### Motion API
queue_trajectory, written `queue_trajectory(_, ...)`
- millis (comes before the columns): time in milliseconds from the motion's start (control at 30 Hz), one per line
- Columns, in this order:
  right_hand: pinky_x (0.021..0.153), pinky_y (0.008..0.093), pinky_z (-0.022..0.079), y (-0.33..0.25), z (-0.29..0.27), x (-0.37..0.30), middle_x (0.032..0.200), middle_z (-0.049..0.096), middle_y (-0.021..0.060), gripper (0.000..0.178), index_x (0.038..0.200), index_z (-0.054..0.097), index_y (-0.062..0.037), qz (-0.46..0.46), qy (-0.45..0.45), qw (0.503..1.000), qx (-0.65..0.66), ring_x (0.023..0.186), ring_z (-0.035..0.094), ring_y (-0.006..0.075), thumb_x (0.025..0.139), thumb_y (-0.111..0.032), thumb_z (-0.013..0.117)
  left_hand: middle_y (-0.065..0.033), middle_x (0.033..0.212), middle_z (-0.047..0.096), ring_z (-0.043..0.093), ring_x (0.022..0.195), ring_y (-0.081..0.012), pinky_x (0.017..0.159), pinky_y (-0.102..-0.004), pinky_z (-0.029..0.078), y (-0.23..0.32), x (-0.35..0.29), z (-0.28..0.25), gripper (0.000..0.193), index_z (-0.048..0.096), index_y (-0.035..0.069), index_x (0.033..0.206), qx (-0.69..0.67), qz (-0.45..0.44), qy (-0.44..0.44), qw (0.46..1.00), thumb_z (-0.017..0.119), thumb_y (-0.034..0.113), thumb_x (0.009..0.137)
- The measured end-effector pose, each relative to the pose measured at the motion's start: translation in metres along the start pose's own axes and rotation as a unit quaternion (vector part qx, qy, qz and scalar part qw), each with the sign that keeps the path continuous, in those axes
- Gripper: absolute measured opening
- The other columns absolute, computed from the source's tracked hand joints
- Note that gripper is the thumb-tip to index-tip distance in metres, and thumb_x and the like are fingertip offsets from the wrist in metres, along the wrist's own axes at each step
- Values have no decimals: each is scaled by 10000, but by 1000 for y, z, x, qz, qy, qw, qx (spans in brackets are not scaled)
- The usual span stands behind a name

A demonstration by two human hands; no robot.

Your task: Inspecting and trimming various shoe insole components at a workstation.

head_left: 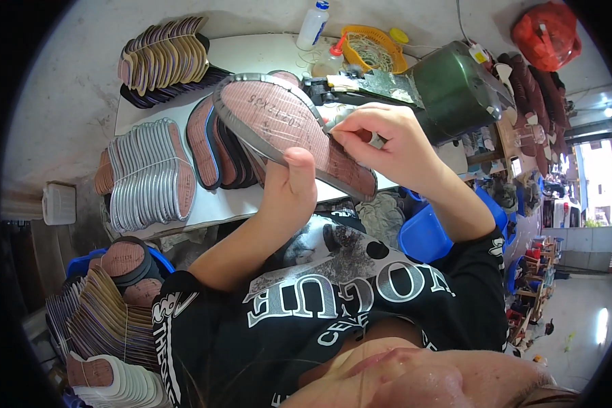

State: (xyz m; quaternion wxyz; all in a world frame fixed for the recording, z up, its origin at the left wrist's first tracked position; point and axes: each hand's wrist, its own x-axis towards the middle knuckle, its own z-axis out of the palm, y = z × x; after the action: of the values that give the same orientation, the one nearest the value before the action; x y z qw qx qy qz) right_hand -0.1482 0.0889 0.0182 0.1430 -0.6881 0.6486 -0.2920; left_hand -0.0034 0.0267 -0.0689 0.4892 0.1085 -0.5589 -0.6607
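A shoe insole (272, 112) with a pinkish-brown face and a dark rim is raised at a slant above the white table. My left hand (294, 187) grips it from below, the thumb up along its near edge and the other fingers hidden behind it. At the insole's far edge, near its narrow middle, my right hand (387, 139) is closed in a pinch. Whatever lies between those fingertips is too small to make out. Several similar insoles (204, 143) with dark rims lie on the table behind and left of the raised one.
Tied bundles of silver-edged insoles (146, 173) and tan insoles (163, 54) occupy the table's left. A green sewing machine (449, 88) stands at right, near an orange basket (370, 47) of thread and a white bottle (312, 27). Below are blue bins (425, 234) and more insole stacks (109, 319).
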Motion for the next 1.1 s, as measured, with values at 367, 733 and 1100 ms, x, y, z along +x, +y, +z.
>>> queue_trajectory(367,644,355,499,-10,-13,11,772,640,107,131,825,657,-9,-88,-65,991,-72,716,624,288,798,-135,633,-110,1034,576,555,930,-187,813,-328,442,-7,1,-10,583,533,-65,1121,-4,1,-27,1000,382,479,978)
queue_trajectory(733,584,335,476,-14,6,-1,680,579,55,95,707,573,-53,-140,-8,959,-244,606,584,225,706,-78,665,-59,782,546,509,729,-156,654,-317,420,5,5,-1,533,578,-26,927,66,18,6,998,402,474,975)
queue_trajectory(1100,534,260,422,-10,3,14,633,544,37,131,665,540,-30,-71,14,986,-151,551,543,150,694,-73,660,-17,698,523,476,659,-101,583,-282,389,10,12,0,356,560,5,779,33,-64,26,997,453,271,990)
